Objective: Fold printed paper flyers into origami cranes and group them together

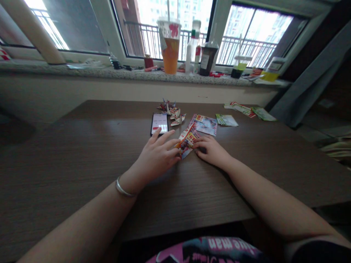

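Observation:
A folded piece of colourful printed paper (187, 141) lies on the table between my two hands. My left hand (156, 155), a silver bangle on its wrist, is spread with fingers stretched out. One of its fingers reaches the lower edge of the smartphone (160, 123), and others lie at the paper's left edge. On the right side of the paper, my right hand (211, 149) has its fingers and thumb closed on the edge. Folded paper cranes (175, 114) sit just beyond the phone. Behind the folded piece is a square stack of printed paper (206, 125).
Green printed paper pieces (226, 120) and further strips (244, 109) lie at the back right of the brown table (109, 153). Along the windowsill (131, 75) stand a large cup of orange drink (170, 51), bottles (192, 51), a dark cup (207, 58) and other containers.

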Tool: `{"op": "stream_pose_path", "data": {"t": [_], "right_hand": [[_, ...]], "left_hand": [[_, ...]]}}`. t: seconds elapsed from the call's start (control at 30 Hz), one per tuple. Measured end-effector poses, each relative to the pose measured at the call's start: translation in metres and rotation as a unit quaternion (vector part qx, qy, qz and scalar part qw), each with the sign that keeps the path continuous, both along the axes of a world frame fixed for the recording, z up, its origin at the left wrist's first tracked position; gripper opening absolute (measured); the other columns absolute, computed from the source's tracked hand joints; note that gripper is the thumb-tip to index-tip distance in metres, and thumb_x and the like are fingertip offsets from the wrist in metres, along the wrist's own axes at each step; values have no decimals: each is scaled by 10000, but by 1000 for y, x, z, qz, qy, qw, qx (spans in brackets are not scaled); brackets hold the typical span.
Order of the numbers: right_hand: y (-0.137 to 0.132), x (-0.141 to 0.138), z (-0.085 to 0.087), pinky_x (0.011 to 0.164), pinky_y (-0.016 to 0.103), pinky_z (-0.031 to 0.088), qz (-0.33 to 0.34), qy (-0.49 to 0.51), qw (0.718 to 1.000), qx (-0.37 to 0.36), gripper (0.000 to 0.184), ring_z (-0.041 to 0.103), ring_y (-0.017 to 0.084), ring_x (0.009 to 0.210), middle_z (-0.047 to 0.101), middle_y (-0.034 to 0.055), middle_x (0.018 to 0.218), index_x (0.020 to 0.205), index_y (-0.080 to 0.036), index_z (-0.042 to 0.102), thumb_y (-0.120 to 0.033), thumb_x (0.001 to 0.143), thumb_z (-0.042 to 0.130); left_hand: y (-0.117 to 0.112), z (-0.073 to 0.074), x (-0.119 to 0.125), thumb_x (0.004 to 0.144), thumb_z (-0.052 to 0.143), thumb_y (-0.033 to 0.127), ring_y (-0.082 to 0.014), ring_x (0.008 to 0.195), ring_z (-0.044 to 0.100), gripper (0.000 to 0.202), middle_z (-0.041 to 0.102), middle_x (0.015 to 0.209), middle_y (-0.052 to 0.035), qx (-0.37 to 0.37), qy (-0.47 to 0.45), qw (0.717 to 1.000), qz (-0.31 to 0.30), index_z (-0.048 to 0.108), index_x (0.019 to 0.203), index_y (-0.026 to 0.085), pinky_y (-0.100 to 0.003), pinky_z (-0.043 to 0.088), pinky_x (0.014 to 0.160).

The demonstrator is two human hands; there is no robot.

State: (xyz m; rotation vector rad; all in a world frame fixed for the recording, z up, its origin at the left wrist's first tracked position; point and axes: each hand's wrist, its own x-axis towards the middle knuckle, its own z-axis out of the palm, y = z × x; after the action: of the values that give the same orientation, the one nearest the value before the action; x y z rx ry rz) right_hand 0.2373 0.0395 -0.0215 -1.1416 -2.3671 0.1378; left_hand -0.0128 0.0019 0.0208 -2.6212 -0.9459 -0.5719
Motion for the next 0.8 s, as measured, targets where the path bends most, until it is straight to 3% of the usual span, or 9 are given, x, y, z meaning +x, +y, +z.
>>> {"op": "stream_pose_path", "data": {"t": [0.17,0.33,0.43,0.57,0.8], "right_hand": [[-2,-2,1,996,466,425,2,-12,1000,-12,206,536,261,1131,665,86,1143,988,-213,724,-229,798,646],[-5,-4,3,1051,474,387,33,-28,999,-5,195,524,254,1184,653,61,1210,991,-231,724,-231,822,625],[-8,-6,6,1054,479,389,44,-45,998,-10,203,479,270,1245,648,41,1237,1003,-239,724,-227,831,618],[-14,-9,12,1034,466,415,69,-63,995,-18,182,515,262,1209,671,48,1196,978,-218,717,-211,822,624],[-20,-12,22,1008,415,441,108,-81,991,-2,136,589,228,1104,702,51,1086,933,-205,704,-230,832,617]], "left_hand": [[0,1,0,883,556,280,-305,1258,472,297,532,1369,-75,-19,-16,998,50,623,1172,259,-594,279,1089],[2,-9,-2,859,589,335,-374,1386,281,406,408,1464,-117,9,-47,991,122,589,1253,237,-586,212,1128],[4,-16,-3,877,564,399,-374,1405,240,460,380,1474,-147,15,-67,985,161,566,1289,193,-572,172,1150],[7,-20,-5,912,498,428,-360,1414,227,483,394,1463,-152,17,-80,978,191,538,1324,179,-573,157,1152],[14,-29,-11,931,430,456,-357,1395,276,436,507,1378,-131,11,-72,967,243,639,1203,187,-593,159,1138]]}}
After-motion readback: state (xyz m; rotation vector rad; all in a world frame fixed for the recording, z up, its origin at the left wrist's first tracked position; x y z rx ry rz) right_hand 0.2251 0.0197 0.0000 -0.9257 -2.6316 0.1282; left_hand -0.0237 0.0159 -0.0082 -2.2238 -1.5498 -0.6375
